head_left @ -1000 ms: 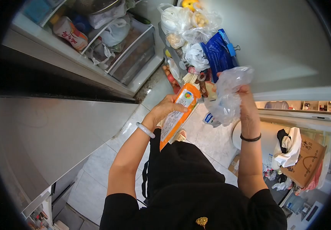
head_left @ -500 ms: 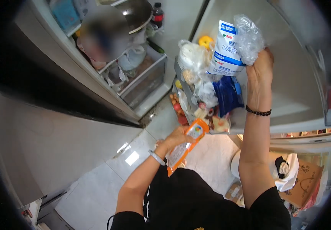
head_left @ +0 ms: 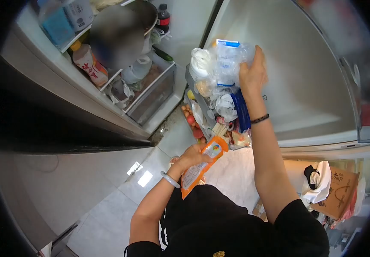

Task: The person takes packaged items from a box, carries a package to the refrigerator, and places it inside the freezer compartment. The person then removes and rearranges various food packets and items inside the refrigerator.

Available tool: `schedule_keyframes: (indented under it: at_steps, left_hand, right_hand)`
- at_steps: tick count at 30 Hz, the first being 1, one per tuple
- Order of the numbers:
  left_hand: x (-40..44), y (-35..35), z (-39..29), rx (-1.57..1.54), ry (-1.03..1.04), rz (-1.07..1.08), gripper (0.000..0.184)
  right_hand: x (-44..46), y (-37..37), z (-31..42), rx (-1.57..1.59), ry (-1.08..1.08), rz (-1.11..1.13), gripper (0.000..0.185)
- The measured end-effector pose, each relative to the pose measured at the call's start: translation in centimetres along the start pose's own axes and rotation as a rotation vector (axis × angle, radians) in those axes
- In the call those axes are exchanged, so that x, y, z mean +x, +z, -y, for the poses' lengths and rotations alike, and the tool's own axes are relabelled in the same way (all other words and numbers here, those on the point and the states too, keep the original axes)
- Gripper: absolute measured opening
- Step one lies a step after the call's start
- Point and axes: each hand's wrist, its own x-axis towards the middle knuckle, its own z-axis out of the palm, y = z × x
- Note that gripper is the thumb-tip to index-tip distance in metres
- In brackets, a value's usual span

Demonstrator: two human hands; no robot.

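Note:
Closed around an orange-and-white packet (head_left: 203, 167), my left hand (head_left: 193, 157) is held in front of my body, and the packet slants up to the right. My right hand (head_left: 253, 76) grips a crumpled clear plastic bag (head_left: 246, 53) with a blue-and-white milk pouch (head_left: 226, 64) beside or inside it; I cannot tell which. Motion blurs the pouch's print. Both are over the upper fridge door shelf (head_left: 192, 77), right of a knotted white plastic bag (head_left: 202, 63). Below my right hand stands a dark blue packet (head_left: 240, 110).
Lower door racks hold red and brown produce (head_left: 190, 120) and several bags. Inside the open fridge are a drawer (head_left: 153, 100), a cucumber (head_left: 162, 54), a pink-and-white bottle (head_left: 90, 64), a dark cola bottle (head_left: 163, 18) and a pot (head_left: 145, 15). A cardboard box (head_left: 339, 192) stands at lower right.
My right hand has moved left and slightly down, carrying the clear bag and milk pouch to the door shelf. My left hand keeps the orange packet. The view has shifted slightly.

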Motion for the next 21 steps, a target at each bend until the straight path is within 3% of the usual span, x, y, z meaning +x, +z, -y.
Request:
schedule_keyframes:
  at_steps: [3, 7, 9, 11, 14, 16, 17, 19, 21]
  left_hand:
    - [0.3, -0.6, 0.1, 0.032, 0.007, 0.005, 0.046]
    - [0.6, -0.7, 0.8, 0.024, 0.006, 0.023, 0.046]
    - [0.3, -0.8, 0.2, 0.007, -0.013, 0.036, 0.046]
    - [0.2, -0.9, 0.2, -0.040, -0.041, 0.030, 0.046]
    - [-0.2, -0.7, -0.8, -0.028, -0.038, 0.019, 0.044]
    - [-0.4, -0.7, -0.9, -0.040, -0.036, 0.016, 0.042]
    - [-0.5, -0.8, -0.9, -0.031, -0.054, 0.027, 0.042]
    - [-0.4, -1.2, -0.7, -0.026, -0.066, 0.035, 0.042]
    - [-0.4, -1.6, -0.3, 0.040, -0.043, 0.047, 0.044]
  right_hand:
    - [-0.7, -2.2, -0.8, -0.154, 0.136, 0.232, 0.034]
    - [-0.8, -3.0, -3.6, -0.084, 0.261, 0.426, 0.040]
    - [-0.3, -4.3, -2.6, 0.634, 0.750, 0.419, 0.044]
    - [-1.7, -4.4, -3.1, 0.779, 0.820, 0.365, 0.046]
    - [-4.3, -7.0, -2.1, 0.615, 0.657, 0.200, 0.040]
    - [-6.0, -10.5, -1.6, 0.524, 0.464, 0.655, 0.030]
    - [-7.0, -11.5, -1.9, 0.519, 0.469, 0.658, 0.030]
    - [-8.5, -12.6, -2.5, 0.201, 0.096, 0.974, 0.021]
    - [-8.6, -12.7, -2.3, 0.052, -0.245, 0.869, 0.019]
